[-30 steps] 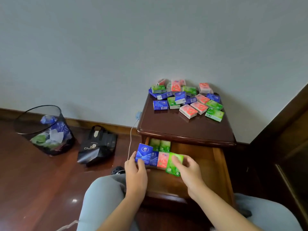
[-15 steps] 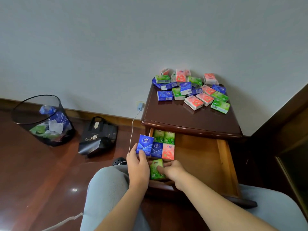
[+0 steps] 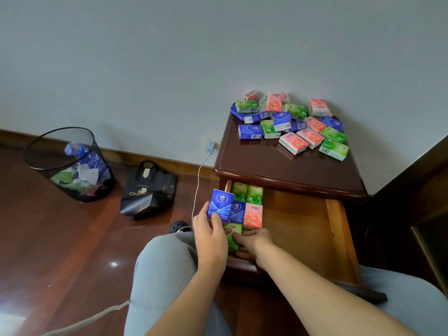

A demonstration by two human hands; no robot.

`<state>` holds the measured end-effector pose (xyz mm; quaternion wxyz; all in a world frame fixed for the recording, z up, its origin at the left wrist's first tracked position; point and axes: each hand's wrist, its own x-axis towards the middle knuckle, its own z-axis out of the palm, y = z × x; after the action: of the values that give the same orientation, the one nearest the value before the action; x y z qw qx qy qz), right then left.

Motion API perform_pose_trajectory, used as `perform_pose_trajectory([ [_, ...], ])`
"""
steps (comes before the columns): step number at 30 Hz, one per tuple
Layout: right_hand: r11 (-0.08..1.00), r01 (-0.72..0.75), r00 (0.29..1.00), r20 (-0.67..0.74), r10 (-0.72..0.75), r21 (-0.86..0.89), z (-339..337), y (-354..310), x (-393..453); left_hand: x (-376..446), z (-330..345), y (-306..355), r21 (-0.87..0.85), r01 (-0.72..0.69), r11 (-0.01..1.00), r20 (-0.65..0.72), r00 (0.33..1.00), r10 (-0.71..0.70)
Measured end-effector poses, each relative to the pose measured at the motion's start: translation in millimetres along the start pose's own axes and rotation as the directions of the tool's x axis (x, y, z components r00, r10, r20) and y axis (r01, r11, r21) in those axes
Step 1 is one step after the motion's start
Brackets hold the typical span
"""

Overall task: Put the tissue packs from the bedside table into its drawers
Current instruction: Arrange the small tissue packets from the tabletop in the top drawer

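Note:
A dark wooden bedside table (image 3: 261, 163) carries a heap of several blue, green and pink tissue packs (image 3: 291, 124) at its back. Its top drawer (image 3: 303, 229) is pulled out. Along the drawer's left side lie two green packs (image 3: 246, 194), then a blue pack (image 3: 238, 212) beside a pink pack (image 3: 253, 215). My left hand (image 3: 211, 236) holds a blue tissue pack (image 3: 220, 205) upright above the drawer's left edge. My right hand (image 3: 252, 243) presses a green pack (image 3: 233, 235) down at the drawer's front left corner.
A black mesh waste bin (image 3: 70, 166) with wrappers stands on the wooden floor at the left. A black paper bag (image 3: 148, 190) lies beside it. A charger (image 3: 210, 147) in the wall socket trails a white cable down past the table. Dark furniture (image 3: 426, 214) borders the right.
The row of packs held in both hands has gone down into the drawer. My right hand moved the green pack to the front left corner. My left hand still holds the blue pack.

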<state>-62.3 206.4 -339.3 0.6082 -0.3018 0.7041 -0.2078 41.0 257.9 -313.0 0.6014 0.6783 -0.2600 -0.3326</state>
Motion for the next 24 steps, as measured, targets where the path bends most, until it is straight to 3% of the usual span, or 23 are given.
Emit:
perform_pose_trajectory([
  [16,0.999,0.024,1.000,-0.002,-0.024,0.031,-17.9,1.5,-6.9,0.2,-1.3,-0.3,0.002,0.020,1.000,0.040,0.999,-0.020],
  [20,0.973,0.229,0.965,-0.137,-0.224,0.022,-24.2,-6.8,-19.9,-1.5,0.0,0.6,0.012,0.010,1.000,0.041,0.999,-0.010],
  [24,0.911,0.397,0.916,0.010,-0.401,0.115,-18.0,-31.4,-44.0,-2.6,0.0,2.2,0.073,-0.022,0.997,0.093,0.996,0.016],
])
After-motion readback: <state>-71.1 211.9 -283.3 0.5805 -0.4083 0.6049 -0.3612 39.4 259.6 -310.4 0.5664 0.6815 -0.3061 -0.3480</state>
